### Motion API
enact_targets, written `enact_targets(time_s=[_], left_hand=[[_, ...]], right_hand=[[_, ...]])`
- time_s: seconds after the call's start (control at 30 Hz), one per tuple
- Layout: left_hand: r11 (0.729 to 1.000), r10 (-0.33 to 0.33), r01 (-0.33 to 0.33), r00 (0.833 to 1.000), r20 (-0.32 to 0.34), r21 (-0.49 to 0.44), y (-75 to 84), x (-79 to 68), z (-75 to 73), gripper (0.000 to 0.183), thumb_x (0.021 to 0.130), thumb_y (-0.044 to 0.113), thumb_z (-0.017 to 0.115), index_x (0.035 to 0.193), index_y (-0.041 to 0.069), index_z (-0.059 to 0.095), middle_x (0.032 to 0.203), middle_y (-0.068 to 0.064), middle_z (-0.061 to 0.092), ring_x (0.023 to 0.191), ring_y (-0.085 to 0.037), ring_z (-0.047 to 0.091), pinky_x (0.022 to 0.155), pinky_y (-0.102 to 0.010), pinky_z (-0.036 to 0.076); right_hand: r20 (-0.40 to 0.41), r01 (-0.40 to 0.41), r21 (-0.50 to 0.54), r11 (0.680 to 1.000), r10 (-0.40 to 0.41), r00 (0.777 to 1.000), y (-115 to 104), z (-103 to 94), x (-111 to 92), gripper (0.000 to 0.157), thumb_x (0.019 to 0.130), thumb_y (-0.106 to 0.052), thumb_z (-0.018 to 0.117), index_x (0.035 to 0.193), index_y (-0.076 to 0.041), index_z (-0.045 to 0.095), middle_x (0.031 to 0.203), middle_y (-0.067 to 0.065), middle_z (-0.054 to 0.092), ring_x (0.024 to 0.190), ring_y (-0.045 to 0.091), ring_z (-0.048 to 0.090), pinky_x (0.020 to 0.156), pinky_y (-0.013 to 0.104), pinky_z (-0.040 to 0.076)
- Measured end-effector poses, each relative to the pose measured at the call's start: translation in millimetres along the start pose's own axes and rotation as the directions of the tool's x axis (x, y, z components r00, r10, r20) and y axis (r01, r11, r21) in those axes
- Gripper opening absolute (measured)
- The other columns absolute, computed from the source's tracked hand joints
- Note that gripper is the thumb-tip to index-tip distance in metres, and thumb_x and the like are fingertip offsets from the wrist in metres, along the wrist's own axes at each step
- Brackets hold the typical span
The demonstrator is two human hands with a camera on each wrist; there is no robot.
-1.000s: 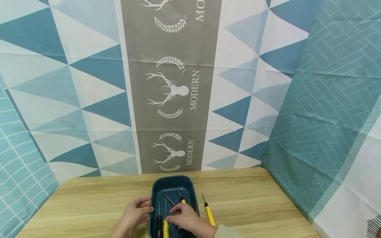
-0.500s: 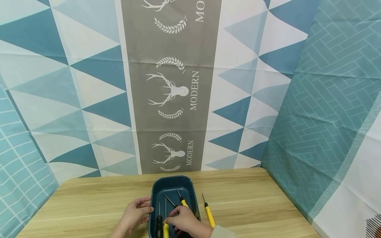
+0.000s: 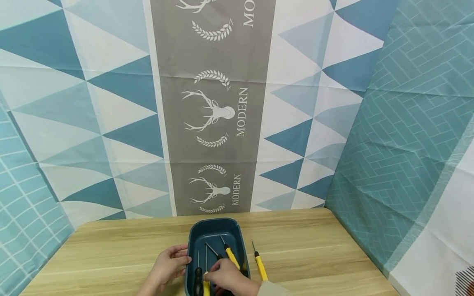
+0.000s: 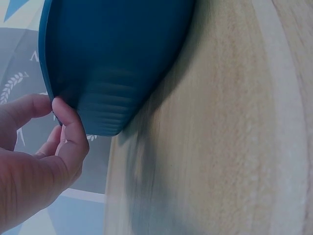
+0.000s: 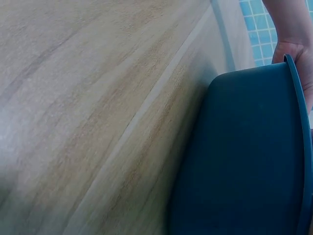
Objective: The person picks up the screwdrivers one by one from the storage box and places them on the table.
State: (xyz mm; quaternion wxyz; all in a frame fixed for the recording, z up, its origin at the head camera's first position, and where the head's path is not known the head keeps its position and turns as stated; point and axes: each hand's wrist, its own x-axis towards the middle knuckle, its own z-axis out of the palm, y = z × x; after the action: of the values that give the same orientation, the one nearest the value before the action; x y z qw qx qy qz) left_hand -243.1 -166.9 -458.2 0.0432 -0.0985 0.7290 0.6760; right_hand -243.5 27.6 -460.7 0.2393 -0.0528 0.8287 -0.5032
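A dark blue rectangular bin (image 3: 212, 225) stands on the table with several screwdrivers lying inside. My left hand (image 3: 168, 265) pinches its left rim between thumb and fingers, as the left wrist view shows close up on the bin's wall (image 4: 117, 54). My right hand (image 3: 227, 276) reaches into the bin, thumb and fingertips pinching the top of a yellow-handled screwdriver (image 3: 206, 283). Left of that lies a black-handled screwdriver (image 3: 198, 281). A second yellow-handled screwdriver (image 3: 231, 257) lies at the bin's right side. Another shaft (image 3: 212, 249) with a dark handle runs partly beneath my right hand.
Outside the bin, to its right, another yellow screwdriver (image 3: 260, 266) lies on the wooden table (image 3: 303, 246). A patterned cloth backdrop (image 3: 214, 123) rises behind the table's back edge. The right wrist view shows the bin's outer wall (image 5: 244, 147) beside bare wood.
My right hand has shifted slightly left and down inside the bin, uncovering more of the yellow handle on the right. The left hand and the bin have stayed in place.
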Motion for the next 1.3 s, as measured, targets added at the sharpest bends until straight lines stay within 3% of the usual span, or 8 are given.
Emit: enact_targets(time_s=[0.4, 0.67, 1.3], left_hand=[[1.000, -0.005, 0.005, 1.000, -0.010, 0.001, 0.8, 0.6, 0.8, 0.051, 0.081, 0.000, 0.064, 0.128, -0.009, 0.046, 0.107, -0.021, 0.058, 0.079, -0.017, 0.058, 0.065, -0.035, 0.053], [1.000, -0.001, 0.001, 1.000, -0.009, 0.002, 2.3, -0.6, 1.3, 0.051, 0.081, 0.000, 0.064, 0.128, -0.009, 0.046, 0.108, -0.022, 0.058, 0.079, -0.017, 0.059, 0.065, -0.035, 0.053], [1.000, -0.003, 0.003, 1.000, -0.025, 0.001, 1.8, -0.1, 2.4, 0.051, 0.080, -0.002, 0.064, 0.127, -0.009, 0.047, 0.106, -0.021, 0.058, 0.078, -0.017, 0.058, 0.064, -0.034, 0.053]], right_hand=[[-0.026, -0.009, -0.054, 0.999, 0.007, 1.000, -0.8, 5.2, -0.7, 0.020, 0.078, -0.023, 0.074, 0.079, -0.009, 0.061, 0.071, 0.004, 0.062, 0.058, 0.011, 0.063, 0.059, 0.028, 0.055], [-0.041, 0.000, -0.087, 0.996, -0.004, 0.999, 0.6, 7.5, -1.0, 0.022, 0.075, -0.026, 0.077, 0.065, -0.010, 0.065, 0.056, -0.002, 0.060, 0.048, 0.006, 0.057, 0.050, 0.022, 0.050], [-0.036, -0.017, -0.103, 0.995, 0.014, 0.999, -0.3, 6.6, 1.9, 0.015, 0.075, -0.018, 0.077, 0.067, -0.008, 0.069, 0.059, 0.001, 0.065, 0.051, 0.008, 0.062, 0.053, 0.026, 0.054]])
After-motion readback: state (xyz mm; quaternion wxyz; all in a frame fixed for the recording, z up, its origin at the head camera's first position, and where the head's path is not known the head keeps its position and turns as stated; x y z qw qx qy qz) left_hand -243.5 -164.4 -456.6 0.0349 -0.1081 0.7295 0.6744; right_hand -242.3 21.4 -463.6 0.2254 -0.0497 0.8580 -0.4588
